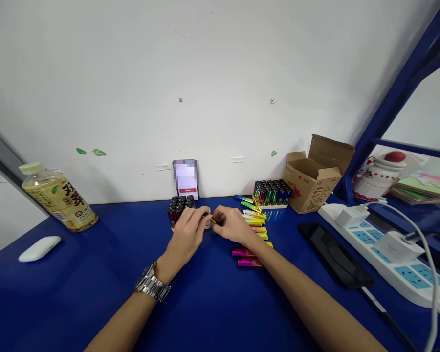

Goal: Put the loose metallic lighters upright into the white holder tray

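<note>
My left hand (pixel 190 226), with a metal watch on the wrist, is closed in a pinch beside a block of dark, black-topped tubes (pixel 176 210). What its fingertips hold is hidden. My right hand (pixel 229 222) pinches a small dark and gold tube-like piece (pixel 215 221), close to the left fingertips. A white tray edge (pixel 208 225) shows behind the fingers. Under and beside my right forearm lies a row of shiny foil-coloured tubes, from a blue one (pixel 243 199) through yellow ones (pixel 254 222) to magenta ones (pixel 249 263).
A tray of upright rainbow-coloured tubes (pixel 272 193) stands by an open cardboard box (pixel 311 181). A phone (pixel 186 178) leans on the wall. At right lie a black phone (pixel 335 254) and a power strip (pixel 388 254) with cables. A drink bottle (pixel 58 198) and white case (pixel 39 248) are at left.
</note>
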Tool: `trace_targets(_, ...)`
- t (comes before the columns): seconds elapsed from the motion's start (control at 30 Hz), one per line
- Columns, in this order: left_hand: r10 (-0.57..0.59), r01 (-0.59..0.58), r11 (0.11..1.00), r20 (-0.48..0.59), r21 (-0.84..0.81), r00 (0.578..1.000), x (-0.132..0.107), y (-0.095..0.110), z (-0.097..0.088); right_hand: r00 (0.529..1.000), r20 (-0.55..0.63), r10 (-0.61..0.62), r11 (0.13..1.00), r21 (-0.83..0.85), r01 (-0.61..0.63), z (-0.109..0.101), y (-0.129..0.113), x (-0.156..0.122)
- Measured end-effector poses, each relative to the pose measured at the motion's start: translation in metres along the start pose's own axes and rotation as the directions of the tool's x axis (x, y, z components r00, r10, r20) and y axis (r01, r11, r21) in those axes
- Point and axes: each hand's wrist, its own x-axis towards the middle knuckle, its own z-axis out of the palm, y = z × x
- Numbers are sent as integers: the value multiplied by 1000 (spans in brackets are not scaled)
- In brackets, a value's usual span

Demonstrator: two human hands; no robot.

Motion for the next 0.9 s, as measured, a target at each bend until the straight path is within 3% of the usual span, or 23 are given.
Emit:
trace_targets(0.13,13,3,984,-88,180,996,6,-12,-10,1000,6,1,997,72,-2,3,3,1)
trace_targets(0.4,23,-24,925,8,379,1000,4,-26,-13,1000,17,19,998,62,-20,3,5,1)
trace_targets(0.77,-24,7,920,41,392,999,2,-26,-12,1000,-4,-9,999,44,10,6,7,0)
trace_targets(0.9,2,-37,923,91,382,996,2,-25,-12,1000,-1,-18,999,32,18,5,6,0)
